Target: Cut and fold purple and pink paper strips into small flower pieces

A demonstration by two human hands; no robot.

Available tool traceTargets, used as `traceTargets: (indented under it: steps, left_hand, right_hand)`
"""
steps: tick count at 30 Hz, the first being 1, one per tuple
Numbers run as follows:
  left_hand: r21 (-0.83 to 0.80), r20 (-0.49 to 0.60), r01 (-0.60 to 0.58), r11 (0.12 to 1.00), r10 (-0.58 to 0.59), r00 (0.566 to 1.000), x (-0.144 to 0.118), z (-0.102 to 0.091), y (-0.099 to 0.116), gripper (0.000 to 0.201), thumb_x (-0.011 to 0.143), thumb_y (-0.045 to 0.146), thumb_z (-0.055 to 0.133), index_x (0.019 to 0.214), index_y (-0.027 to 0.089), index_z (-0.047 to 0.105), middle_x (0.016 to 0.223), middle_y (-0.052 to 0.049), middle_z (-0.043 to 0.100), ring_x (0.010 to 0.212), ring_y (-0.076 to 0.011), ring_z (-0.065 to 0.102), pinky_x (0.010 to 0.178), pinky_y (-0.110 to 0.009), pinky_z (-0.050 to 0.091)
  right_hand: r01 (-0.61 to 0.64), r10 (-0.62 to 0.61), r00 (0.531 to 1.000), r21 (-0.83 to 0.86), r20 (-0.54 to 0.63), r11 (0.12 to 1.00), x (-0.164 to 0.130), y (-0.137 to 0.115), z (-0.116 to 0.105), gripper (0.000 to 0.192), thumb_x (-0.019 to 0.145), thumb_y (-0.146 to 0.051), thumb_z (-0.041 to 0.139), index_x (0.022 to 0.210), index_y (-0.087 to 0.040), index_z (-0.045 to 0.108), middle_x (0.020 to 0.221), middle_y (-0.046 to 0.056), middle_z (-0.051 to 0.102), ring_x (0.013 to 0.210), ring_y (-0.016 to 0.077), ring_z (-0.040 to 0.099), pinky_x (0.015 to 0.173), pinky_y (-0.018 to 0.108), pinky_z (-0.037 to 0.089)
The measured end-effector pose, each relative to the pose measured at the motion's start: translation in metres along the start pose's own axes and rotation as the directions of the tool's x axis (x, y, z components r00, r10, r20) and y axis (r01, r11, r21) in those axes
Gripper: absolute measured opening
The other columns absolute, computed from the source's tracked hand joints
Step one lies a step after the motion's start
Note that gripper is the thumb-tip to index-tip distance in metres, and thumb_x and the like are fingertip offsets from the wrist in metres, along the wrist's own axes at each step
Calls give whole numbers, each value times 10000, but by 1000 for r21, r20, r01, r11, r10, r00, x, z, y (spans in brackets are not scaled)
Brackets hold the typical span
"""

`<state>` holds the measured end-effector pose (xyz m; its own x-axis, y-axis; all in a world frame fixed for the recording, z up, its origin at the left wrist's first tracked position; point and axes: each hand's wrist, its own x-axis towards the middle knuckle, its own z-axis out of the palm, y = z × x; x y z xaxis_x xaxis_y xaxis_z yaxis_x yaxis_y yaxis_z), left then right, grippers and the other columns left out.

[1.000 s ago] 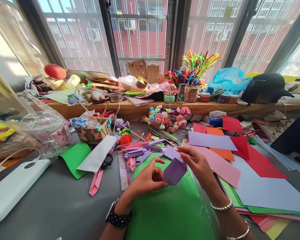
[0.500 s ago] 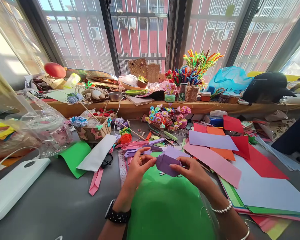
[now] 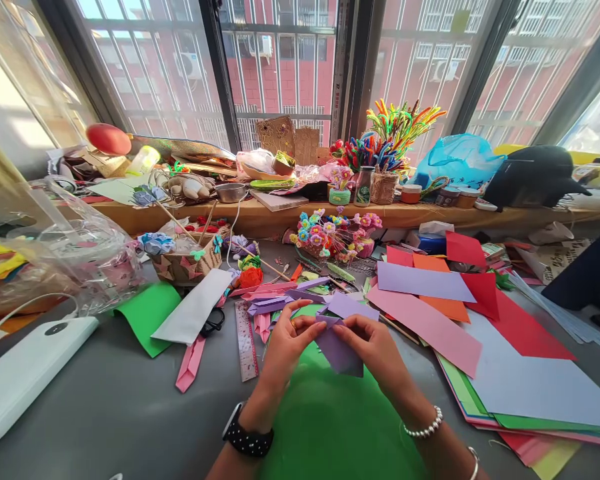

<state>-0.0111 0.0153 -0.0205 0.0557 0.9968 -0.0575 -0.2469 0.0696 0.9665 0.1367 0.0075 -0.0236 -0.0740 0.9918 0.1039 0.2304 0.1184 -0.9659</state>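
A folded piece of purple paper point(image 3: 341, 353) is held between both hands above a green mat point(image 3: 340, 427). My left hand point(image 3: 291, 340) pinches its upper left edge with thumb and forefinger. On the right, my right hand point(image 3: 375, 343) grips the same paper near its top, the two thumbs close together. The paper's lower part hangs toward me. Just behind it lies another flat purple sheet point(image 3: 353, 307). Folded purple strips point(image 3: 275, 303) are piled beyond my left hand.
Stacked coloured paper point(image 3: 545, 387) spreads over the right side. To the left lie a ruler point(image 3: 247, 340), a folded pink strip point(image 3: 190, 365), a white sheet point(image 3: 193, 310) and a white power bank point(image 3: 35, 377). Small crafted flowers point(image 3: 325, 233) stand below the cluttered sill point(image 3: 270, 217).
My right hand has moved left, closer to my left hand. The purple paper has turned, and its lower part now points down toward me. Both forearms have drawn slightly inward.
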Motion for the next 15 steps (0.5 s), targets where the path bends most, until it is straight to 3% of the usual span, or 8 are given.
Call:
traceTargets:
  steps: [3,6,10,15]
  left_hand:
    - [34,-9,6,999,-6,1000,0,-1,-1,534,583,248,716,1032,175,434,658,26,619,671,-136,596,628,-227,429]
    - [80,27,21,997,-23,999,1,-4,3,560,567,254,723,1036,169,429,641,18,629,663,-152,605,621,-241,432]
    - [124,73,53,991,-63,995,2,-6,7,590,555,257,726,1047,150,418,631,8,638,646,-151,603,603,-237,425]
    - [98,100,51,994,-61,993,2,-4,5,569,566,246,723,1042,160,423,645,11,652,653,-136,602,612,-219,410]
  right_hand:
    - [124,-124,992,-86,-3,989,-1,-3,-3,183,733,-307,578,839,-164,621,767,35,641,650,141,573,556,230,460]
    - [302,-298,953,-169,55,938,-1,-5,-8,257,739,-247,585,991,-205,607,879,40,620,708,138,575,595,235,482]
    - [435,-418,901,-258,119,863,-1,-3,-11,233,768,-235,566,989,-215,635,801,36,615,680,138,577,575,230,481]
    - [506,-511,856,-322,75,800,-1,1,-8,200,805,-237,522,948,-217,660,740,37,626,663,139,584,586,230,479]
